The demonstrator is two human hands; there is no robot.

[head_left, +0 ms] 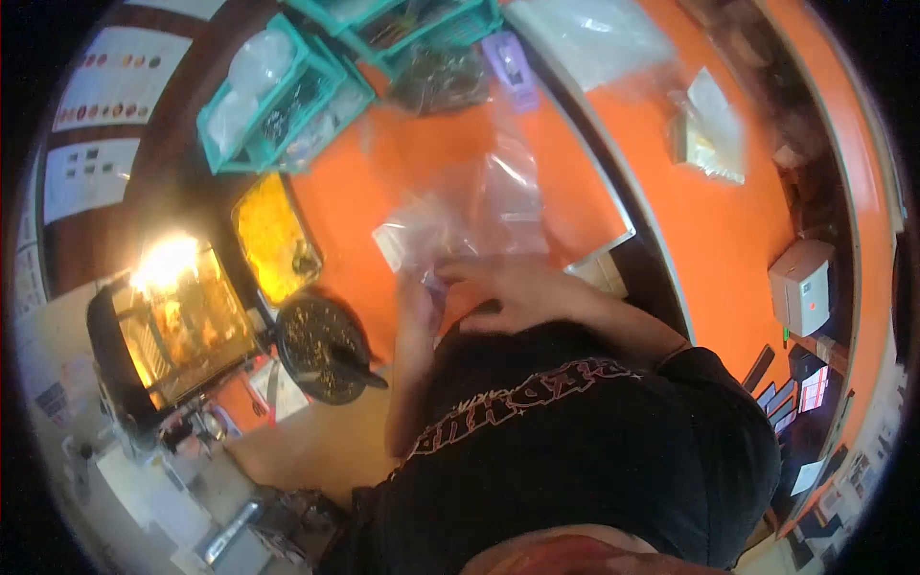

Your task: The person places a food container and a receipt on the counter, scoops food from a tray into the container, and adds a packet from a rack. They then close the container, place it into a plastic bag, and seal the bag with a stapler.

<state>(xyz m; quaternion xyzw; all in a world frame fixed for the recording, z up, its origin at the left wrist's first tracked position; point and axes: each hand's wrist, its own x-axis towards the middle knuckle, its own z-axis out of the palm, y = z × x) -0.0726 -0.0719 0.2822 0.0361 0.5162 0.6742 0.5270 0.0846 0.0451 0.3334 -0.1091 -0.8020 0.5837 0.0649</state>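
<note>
Head: two hands (418, 292) (510, 293), perhaps one bag (484, 206)

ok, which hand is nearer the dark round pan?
Left. The left hand sits beside the dark round pan, apart from it, on the clear bag; the right hand lies beyond the left, farther from the pan.

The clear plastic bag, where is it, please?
Head view, centre: clear plastic bag on the orange counter, at the left hand and right hand, below teal baskets.

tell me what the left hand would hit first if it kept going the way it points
Probably the clear plastic bag just ahead of the left hand on the orange counter; motion blur hides whether they already touch.
</note>
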